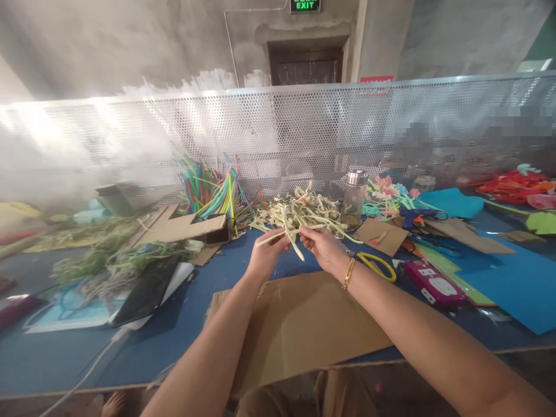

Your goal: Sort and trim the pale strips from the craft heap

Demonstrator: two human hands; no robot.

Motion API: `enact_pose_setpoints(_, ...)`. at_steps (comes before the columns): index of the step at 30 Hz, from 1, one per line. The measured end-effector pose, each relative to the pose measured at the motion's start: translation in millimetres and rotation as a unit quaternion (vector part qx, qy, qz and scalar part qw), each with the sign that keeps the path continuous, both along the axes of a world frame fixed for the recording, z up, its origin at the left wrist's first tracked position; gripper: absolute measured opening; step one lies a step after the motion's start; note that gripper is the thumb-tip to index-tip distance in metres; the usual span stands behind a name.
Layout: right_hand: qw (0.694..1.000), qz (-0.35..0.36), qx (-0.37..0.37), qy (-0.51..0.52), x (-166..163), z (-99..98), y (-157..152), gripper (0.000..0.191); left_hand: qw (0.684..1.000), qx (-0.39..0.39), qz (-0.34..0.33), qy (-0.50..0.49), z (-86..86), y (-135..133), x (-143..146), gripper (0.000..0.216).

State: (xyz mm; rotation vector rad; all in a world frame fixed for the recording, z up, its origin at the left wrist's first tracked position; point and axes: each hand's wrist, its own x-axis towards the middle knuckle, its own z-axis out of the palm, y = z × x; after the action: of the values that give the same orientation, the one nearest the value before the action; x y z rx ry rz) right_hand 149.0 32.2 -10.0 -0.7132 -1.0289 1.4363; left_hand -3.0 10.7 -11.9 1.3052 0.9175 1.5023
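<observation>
Between my two hands, above the back edge of a cardboard sheet (308, 321), are pale green-white plant-like strips (292, 227) that cross one another. My left hand (268, 253) pinches the strips from the left, its fingers curled. From the right, my right hand (321, 244) grips them between thumb and fingertips; a gold bracelet (348, 273) is on that wrist. Just behind the hands lies a heap of similar dried pale strips (321, 208). Scissors with yellow handles (377, 266) rest to the right of my right hand.
Colourful pipe-cleaner-like sticks (208, 188) stand at back left near cut cardboard (186, 226). A glass bottle (355, 194) stands behind the hands. Right are a purple box-like device (434, 282) and blue sheets (516, 278). Left, a dark phone-like slab (147, 289) lies by green fibres. A perforated metal screen (243, 127) crosses behind.
</observation>
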Motion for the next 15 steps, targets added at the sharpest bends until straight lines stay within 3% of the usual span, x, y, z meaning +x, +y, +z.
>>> enact_pose_setpoints(9, 1.0, 0.0, 0.018, -0.006, -2, -1.8, 0, 0.026, 0.993, 0.051, 0.035, 0.104, 12.0, -8, -1, 0.023)
enact_pose_setpoints(15, 1.0, 0.009, 0.013, -0.018, -2, -3.2, 1, 0.024, 0.987, 0.061, 0.052, 0.142, 10.9, -8, -3, 0.036)
